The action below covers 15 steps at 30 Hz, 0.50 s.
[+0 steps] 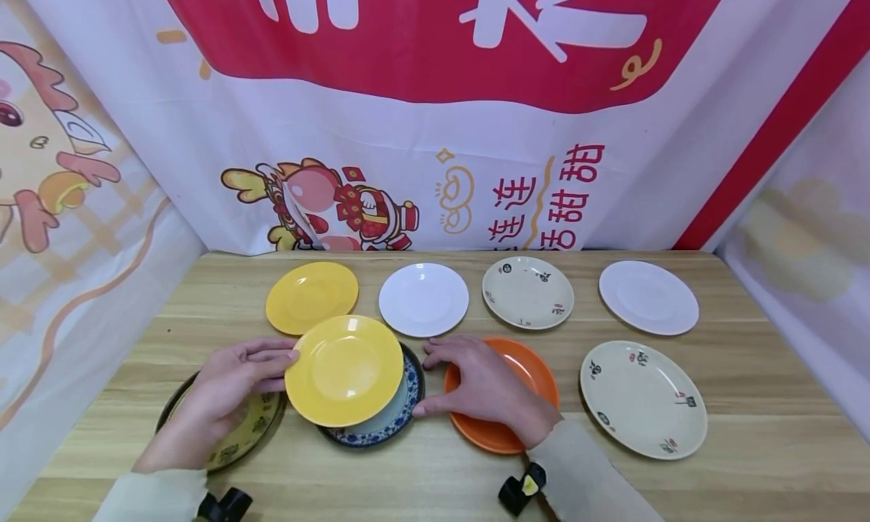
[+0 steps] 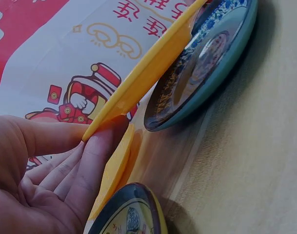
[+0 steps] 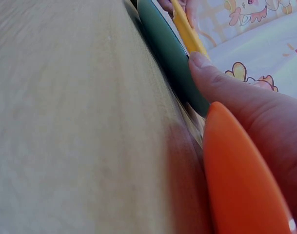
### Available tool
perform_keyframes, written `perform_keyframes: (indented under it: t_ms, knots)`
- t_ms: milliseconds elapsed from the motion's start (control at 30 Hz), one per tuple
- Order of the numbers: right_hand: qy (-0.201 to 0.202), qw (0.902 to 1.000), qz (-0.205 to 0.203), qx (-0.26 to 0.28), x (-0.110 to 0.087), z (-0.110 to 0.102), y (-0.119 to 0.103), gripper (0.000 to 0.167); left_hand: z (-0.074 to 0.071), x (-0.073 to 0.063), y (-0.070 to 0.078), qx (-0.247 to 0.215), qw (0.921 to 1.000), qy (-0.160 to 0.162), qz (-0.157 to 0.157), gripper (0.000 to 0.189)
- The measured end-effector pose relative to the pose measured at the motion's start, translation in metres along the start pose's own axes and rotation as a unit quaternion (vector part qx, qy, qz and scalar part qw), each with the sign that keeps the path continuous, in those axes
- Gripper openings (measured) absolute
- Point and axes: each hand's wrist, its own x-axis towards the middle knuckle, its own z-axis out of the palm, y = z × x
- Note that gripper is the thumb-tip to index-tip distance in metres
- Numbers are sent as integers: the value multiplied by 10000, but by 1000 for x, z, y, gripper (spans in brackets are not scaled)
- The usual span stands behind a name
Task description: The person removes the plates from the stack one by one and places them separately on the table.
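My left hand (image 1: 231,386) pinches a small yellow plate (image 1: 343,371) by its left edge, thumb on top and fingers beneath. In the left wrist view this plate is tilted and lifted above a blue-patterned plate (image 2: 226,53) with a dark rim, which it partly hides in the head view. My right hand (image 1: 482,378) hovers over an orange plate (image 1: 537,371), its thumb and fingers spread towards the blue-patterned plate's right edge. The right wrist view shows the thumb (image 3: 202,61) close to that rim; contact is unclear. Beneath my left forearm lies a dark-rimmed, yellowish patterned plate (image 1: 254,431), partly covered.
Along the back of the wooden table (image 1: 768,401) stand another yellow plate (image 1: 309,295), a white plate (image 1: 424,299), a cream patterned plate (image 1: 529,291) and a second white plate (image 1: 649,297). A larger cream plate (image 1: 642,401) lies at right. Printed cloth (image 1: 381,144) encloses the back and sides.
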Motion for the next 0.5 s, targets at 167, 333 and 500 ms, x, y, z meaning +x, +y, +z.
perform_keyframes:
  t_ms: [167, 333, 500]
  knots:
    - [1, 10000, 10, -8, 0, 0, 1, 64, -9, 2, -2, -489, 9984, -274, 7, 39]
    - [14, 10000, 2, -2, 0, 0, 1, 63, -16, 2, -4, -992, 9936, -516, 168, 19]
    - [17, 10000, 2, 1, 0, 0, 1, 63, -21, 1, -7, -1437, 9868, -693, 264, 18]
